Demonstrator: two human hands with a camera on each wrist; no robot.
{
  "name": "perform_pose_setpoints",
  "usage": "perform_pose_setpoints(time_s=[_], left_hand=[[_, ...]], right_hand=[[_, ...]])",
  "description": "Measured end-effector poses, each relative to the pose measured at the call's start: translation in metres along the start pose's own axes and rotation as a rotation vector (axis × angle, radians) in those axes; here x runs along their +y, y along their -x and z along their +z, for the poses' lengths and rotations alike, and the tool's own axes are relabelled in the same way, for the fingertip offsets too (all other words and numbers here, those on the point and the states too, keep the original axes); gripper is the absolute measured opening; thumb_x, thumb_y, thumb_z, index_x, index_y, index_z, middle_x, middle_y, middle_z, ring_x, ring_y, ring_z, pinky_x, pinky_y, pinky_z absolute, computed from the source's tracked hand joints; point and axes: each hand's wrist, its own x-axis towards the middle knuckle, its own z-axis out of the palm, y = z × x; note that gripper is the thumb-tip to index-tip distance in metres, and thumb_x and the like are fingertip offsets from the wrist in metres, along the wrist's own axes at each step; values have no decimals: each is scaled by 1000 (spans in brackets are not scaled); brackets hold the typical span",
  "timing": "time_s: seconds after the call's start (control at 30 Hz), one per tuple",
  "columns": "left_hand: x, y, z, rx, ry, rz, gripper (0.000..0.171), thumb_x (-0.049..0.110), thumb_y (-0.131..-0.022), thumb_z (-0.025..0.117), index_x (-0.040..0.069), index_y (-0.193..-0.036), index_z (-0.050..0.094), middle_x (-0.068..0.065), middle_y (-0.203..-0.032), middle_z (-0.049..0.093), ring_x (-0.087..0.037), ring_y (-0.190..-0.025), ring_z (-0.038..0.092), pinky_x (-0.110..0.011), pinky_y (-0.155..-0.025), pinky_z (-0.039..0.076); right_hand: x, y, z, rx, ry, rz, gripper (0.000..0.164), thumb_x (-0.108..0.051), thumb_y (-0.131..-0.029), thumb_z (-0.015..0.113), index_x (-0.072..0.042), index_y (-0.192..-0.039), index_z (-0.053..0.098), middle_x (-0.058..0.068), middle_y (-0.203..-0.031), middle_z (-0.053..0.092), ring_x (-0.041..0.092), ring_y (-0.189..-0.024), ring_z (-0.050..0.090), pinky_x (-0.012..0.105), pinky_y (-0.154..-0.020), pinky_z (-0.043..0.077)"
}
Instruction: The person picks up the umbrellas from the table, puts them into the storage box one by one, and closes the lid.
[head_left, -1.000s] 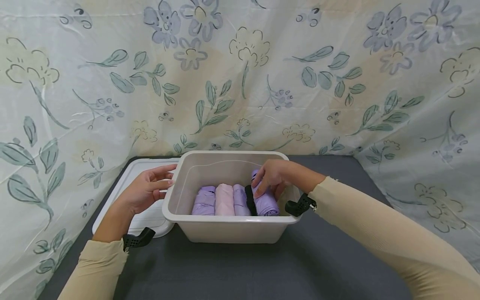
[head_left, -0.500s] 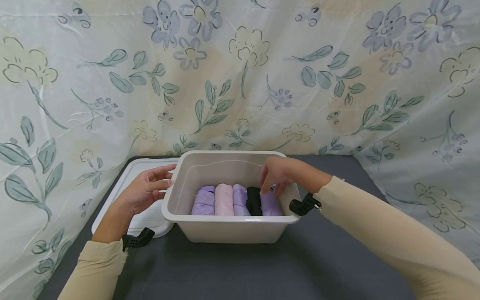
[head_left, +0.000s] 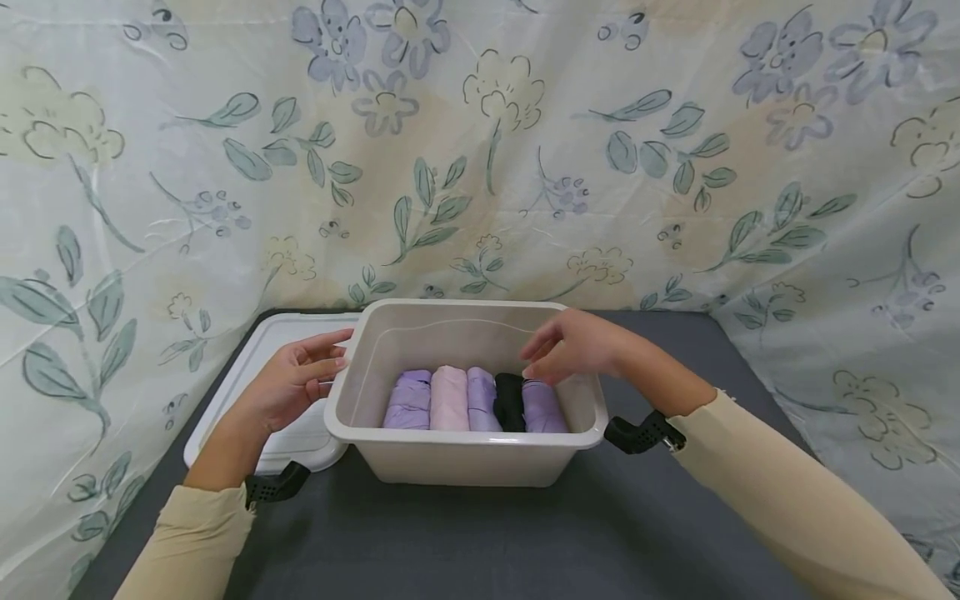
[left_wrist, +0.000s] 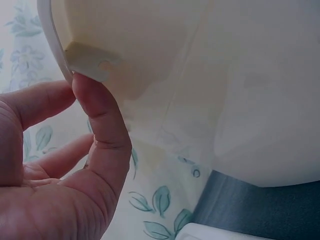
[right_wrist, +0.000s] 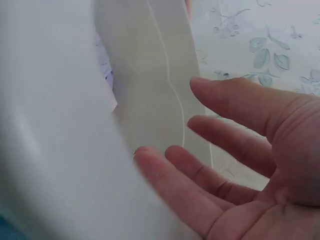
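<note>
A beige plastic storage bin (head_left: 465, 463) holds a row of rolled clothes: a purple roll (head_left: 409, 402) at left, then a pink roll (head_left: 449, 400), a narrow purple roll (head_left: 482, 402), a black roll (head_left: 509, 404) and a purple roll (head_left: 543, 408) at right. My left hand (head_left: 296, 379) touches the bin's left rim; in the left wrist view a fingertip (left_wrist: 90, 92) meets the rim's underside. My right hand (head_left: 581, 346) hovers over the bin's right end, fingers loosely bent with nothing between them. In the right wrist view its fingers (right_wrist: 175, 187) are spread apart.
A white lid (head_left: 288, 437) lies flat at the left, partly behind the left hand and the bin. The dark grey tabletop (head_left: 480, 542) extends in front and to the right. Flowered fabric (head_left: 480, 167) hangs behind and at the sides.
My right hand has let go of the rightmost purple roll, which now stands in the row beside the black one, and has risen rightward. The left hand has stayed at the rim.
</note>
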Motion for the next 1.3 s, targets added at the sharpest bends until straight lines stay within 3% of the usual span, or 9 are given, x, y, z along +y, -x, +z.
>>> perform_pose_setpoints(time_s=[0.27, 0.6, 0.9, 1.13, 1.3], left_hand=[[-3, 0, 0, 14, 18, -5, 44, 5, -103, 58, 8, -147, 52, 1, -106, 73, -11, -93, 75, -27, -83, 62], [1, -3, 3, 39, -14, -9, 59, 5, -102, 60, -5, -155, 35, 2, -104, 72, -10, -90, 75, -25, -80, 62], [7, -6, 6, 87, -66, -56, 63, 12, -102, 62, -4, -156, 35, 4, -102, 72, -8, -90, 73, -24, -81, 62], [8, -7, 7, 115, -130, -53, 63, 19, -102, 63, -2, -155, 37, 7, -101, 72, -8, -92, 72, -25, -84, 62], [6, -6, 7, 148, -182, -36, 62, 24, -103, 63, -1, -155, 39, 10, -106, 71, -6, -95, 70, -24, -86, 61]], right_hand=[[11, 9, 1, 49, -35, -124, 37, -20, -88, 81, -6, -122, 74, 13, -116, 73, 24, -91, 78, 41, -86, 63], [17, 21, 3, 168, -85, -174, 38, -28, -89, 81, -10, -122, 74, 11, -124, 72, 23, -101, 76, 42, -95, 60], [25, 30, 11, 319, -111, -232, 37, -29, -88, 82, -10, -119, 75, 11, -118, 75, 21, -98, 77, 45, -91, 62], [32, 42, 23, 468, -122, -264, 33, -29, -90, 80, -12, -119, 76, 8, -114, 78, 12, -97, 77, 29, -85, 61], [39, 46, 32, 555, -161, -372, 28, -19, -90, 80, -8, -114, 77, 12, -110, 77, 8, -92, 76, 22, -82, 61]])
